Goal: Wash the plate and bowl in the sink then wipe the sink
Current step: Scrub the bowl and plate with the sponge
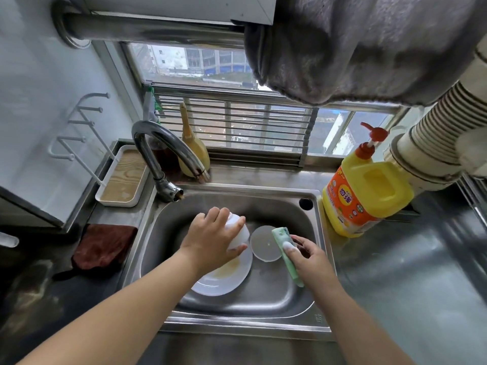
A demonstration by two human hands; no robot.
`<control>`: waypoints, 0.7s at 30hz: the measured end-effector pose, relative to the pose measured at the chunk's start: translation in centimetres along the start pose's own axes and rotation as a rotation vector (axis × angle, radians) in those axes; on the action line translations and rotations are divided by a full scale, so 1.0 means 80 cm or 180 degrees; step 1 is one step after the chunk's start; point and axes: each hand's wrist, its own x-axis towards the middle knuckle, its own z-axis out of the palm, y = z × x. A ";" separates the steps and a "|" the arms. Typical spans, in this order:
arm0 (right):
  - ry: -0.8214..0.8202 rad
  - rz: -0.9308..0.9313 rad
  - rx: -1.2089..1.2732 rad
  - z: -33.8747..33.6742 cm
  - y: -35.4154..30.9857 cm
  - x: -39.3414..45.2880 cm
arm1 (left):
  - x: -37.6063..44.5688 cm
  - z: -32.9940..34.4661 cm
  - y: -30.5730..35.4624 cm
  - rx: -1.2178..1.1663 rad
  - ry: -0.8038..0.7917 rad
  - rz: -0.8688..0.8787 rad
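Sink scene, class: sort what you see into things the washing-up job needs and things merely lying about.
Needed for the job:
white bowl, gripped by the left hand
white round plate, with yellowish residue
green sponge, foamy, in the right hand
steel sink
curved steel tap
yellow detergent bottle

Lying about:
dark red cloth
white wood-lined tray
grey hanging towel

The yellow detergent bottle (369, 191) on the worktop (411, 259) carries an orange label with large white Chinese characters, too blurred to read with certainty.
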 end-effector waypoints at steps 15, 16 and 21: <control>-0.0808 -0.1904 -0.2864 0.093 -0.015 -0.023 | -0.010 -0.025 0.032 -0.5215 -0.1427 -0.3817; -0.0875 -0.2149 -0.3184 0.089 -0.013 -0.020 | -0.013 -0.024 0.028 -0.5126 -0.1456 -0.3790; -0.0802 -0.2541 -0.4516 0.063 -0.025 0.017 | -0.007 -0.026 0.022 -0.5089 -0.1553 -0.3659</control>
